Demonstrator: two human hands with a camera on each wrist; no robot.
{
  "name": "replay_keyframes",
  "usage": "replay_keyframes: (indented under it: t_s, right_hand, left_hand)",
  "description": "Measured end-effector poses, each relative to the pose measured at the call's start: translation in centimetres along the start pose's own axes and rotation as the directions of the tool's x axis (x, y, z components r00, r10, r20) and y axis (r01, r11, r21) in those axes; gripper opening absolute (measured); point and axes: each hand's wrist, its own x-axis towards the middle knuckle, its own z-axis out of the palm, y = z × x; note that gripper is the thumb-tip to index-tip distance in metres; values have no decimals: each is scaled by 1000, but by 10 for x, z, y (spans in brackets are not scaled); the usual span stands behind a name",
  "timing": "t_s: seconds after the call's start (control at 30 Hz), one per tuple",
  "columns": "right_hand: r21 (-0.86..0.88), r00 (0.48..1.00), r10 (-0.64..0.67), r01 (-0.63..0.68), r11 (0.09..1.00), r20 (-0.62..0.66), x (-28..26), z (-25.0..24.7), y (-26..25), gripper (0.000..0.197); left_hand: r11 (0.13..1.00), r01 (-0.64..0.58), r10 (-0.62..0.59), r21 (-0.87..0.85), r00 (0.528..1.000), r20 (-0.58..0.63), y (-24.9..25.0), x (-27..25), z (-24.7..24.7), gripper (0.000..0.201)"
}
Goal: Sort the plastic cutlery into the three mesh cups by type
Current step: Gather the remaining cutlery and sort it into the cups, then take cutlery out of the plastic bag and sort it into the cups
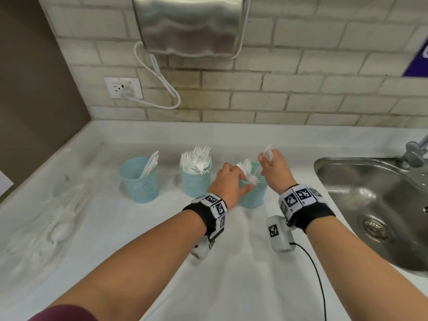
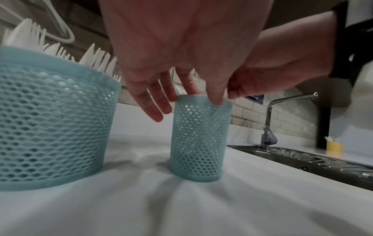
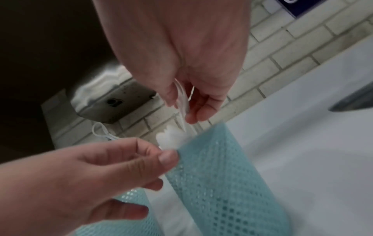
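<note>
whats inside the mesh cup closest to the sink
White plastic spoons stand bowl-up in the right mesh cup. The left hand covers its near rim, and the right hand holds more white cutlery above it. The cup's bottom and the spoon count are hidden.

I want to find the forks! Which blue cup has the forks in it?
The middle light-blue mesh plastic cup holds the white forks, prongs up. The left cup holds flat knife-like pieces; the right cup, under both hands, holds spoons.
</note>
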Motion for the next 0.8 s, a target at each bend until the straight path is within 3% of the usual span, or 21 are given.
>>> replay_keyframes:
  t_s: [0.1,0.17,0.2,0.33,0.5,0.63,0.8]
  right_hand:
    - [-31,992,87,-85,996,86,-9,5,6,22]
    - [-81,980,175,-168,983,94,-14,4,6,50]
    - [-105,983,174,-167,980,60,-15,0,6,55]
    - [-118,999,39,-43,992,-34,-24,1,-12,43]
    - [-37,990,-143,144,989,13,-50,34,-57,21]
    - [129,960,-208,186,974,186,-85,89,-100,10]
    - [200,881,-248,179,963,404,-124,172,-143,8]
  left_hand:
    - [1000,17,-16,24,999,-32,3,1,3,34]
    - [998,28,-26,62,999,-33,7,-2,1,36]
    - [997,19,-18,79,1000,-14,10,-1,1,37]
    - [994,-26,21,103,998,58,10,-18,-19,48]
    - [988,-22,32,153,998,-58,-21,-64,-74,35]
    - [976,132,-87,176,967,-241,-72,-113,-134,18]
    - [866,417,-265,277,851,-454,-144,-179,-208,17]
